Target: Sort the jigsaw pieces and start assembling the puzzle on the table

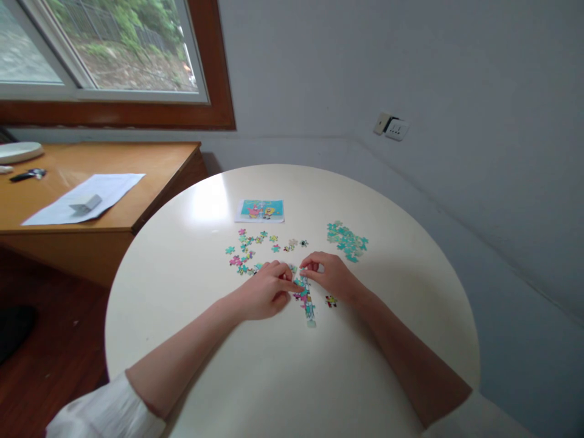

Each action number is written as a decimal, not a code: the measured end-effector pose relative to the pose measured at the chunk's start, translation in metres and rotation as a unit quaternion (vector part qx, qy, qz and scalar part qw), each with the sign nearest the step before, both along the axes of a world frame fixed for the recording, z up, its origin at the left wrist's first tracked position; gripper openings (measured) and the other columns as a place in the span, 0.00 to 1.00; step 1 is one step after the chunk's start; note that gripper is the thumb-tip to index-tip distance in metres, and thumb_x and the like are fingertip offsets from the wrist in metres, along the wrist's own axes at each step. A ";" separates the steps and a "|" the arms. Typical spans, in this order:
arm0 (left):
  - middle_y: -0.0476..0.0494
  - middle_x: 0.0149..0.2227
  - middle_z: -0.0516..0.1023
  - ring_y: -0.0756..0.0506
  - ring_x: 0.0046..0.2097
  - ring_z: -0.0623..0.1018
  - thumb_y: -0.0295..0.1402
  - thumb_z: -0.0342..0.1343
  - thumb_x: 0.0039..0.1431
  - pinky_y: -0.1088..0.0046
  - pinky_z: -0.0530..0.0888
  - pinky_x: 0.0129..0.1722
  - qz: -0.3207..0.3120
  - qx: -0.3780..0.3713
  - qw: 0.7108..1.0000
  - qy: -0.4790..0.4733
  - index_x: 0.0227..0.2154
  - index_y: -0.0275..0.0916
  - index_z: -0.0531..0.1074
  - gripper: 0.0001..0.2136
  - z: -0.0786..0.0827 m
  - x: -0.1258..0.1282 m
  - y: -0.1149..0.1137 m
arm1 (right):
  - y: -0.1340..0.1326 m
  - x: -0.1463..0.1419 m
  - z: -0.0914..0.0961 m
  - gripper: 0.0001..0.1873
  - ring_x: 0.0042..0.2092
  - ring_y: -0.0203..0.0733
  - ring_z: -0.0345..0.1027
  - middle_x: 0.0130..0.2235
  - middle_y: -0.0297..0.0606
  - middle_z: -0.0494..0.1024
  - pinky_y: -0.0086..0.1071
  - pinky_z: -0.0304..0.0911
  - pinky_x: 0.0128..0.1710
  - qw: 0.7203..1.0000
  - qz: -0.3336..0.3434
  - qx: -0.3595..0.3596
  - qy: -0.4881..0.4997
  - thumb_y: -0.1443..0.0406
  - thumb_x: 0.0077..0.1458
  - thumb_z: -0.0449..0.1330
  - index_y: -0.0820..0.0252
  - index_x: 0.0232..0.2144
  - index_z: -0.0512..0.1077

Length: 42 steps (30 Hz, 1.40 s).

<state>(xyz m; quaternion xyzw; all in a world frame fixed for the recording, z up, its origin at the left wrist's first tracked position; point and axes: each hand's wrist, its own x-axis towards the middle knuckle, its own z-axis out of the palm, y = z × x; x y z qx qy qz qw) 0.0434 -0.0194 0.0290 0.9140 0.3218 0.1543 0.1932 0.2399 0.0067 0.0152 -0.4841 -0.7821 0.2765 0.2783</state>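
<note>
A narrow joined section of jigsaw puzzle (309,311) lies on the table in front of me, with teal, pink and yellow parts. My left hand (266,291) comes in from its left side. The index finger is stretched out onto the joined pieces, with the thumb apart below and the other fingers bent. At the section's far end, my right hand (329,274) has thumb and index finger pinched on a small puzzle piece, mostly hidden by the fingers. A loose red and yellow puzzle piece (331,301) lies just below the right wrist.
Loose colourful puzzle pieces (236,260) are scattered beyond my left hand. A pile of teal pieces (349,241) lies at the far right. The picture card (260,211) lies farther back on the round white table (182,340). A wooden desk (168,161) stands to the left.
</note>
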 end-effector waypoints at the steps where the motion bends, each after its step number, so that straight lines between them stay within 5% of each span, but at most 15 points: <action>1: 0.43 0.36 0.69 0.47 0.39 0.68 0.21 0.47 0.49 0.68 0.64 0.43 0.000 -0.001 1.000 0.001 0.40 0.43 0.76 0.19 0.000 0.000 0.000 | 0.000 0.000 0.000 0.02 0.28 0.34 0.64 0.25 0.32 0.71 0.28 0.59 0.32 1.000 -0.001 0.002 -0.006 0.71 0.45 0.61 0.61 0.26 0.72; 10: 0.44 0.36 0.68 0.47 0.39 0.67 0.21 0.48 0.48 0.69 0.64 0.43 -0.002 0.003 1.000 -0.004 0.40 0.43 0.75 0.19 -0.001 -0.001 0.000 | -0.002 -0.004 0.001 0.07 0.29 0.33 0.61 0.25 0.29 0.68 0.28 0.57 0.32 1.000 -0.014 0.008 -0.026 0.72 0.43 0.62 0.60 0.27 0.69; 24: 0.43 0.33 0.71 0.47 0.36 0.69 0.20 0.45 0.48 0.70 0.66 0.40 0.020 0.006 0.999 -0.045 0.38 0.39 0.75 0.18 -0.002 0.001 0.000 | 0.002 0.000 -0.002 0.04 0.25 0.31 0.59 0.22 0.29 0.67 0.26 0.55 0.26 0.993 -0.048 -0.032 0.105 0.65 0.47 0.57 0.60 0.24 0.66; 33: 0.42 0.32 0.74 0.48 0.36 0.72 0.20 0.44 0.49 0.72 0.70 0.38 0.086 -0.008 0.990 -0.107 0.30 0.36 0.75 0.14 -0.005 0.001 0.004 | 0.000 0.000 0.003 0.06 0.24 0.32 0.60 0.23 0.31 0.70 0.26 0.56 0.26 0.998 -0.043 -0.016 0.045 0.68 0.50 0.53 0.61 0.27 0.69; 42: 0.42 0.31 0.72 0.49 0.34 0.71 0.20 0.44 0.49 0.73 0.70 0.36 0.071 -0.003 0.993 -0.098 0.31 0.36 0.76 0.15 -0.004 0.001 0.003 | 0.001 0.004 0.005 0.10 0.31 0.35 0.64 0.30 0.38 0.74 0.30 0.59 0.34 0.999 -0.002 0.025 -0.035 0.72 0.51 0.52 0.61 0.28 0.73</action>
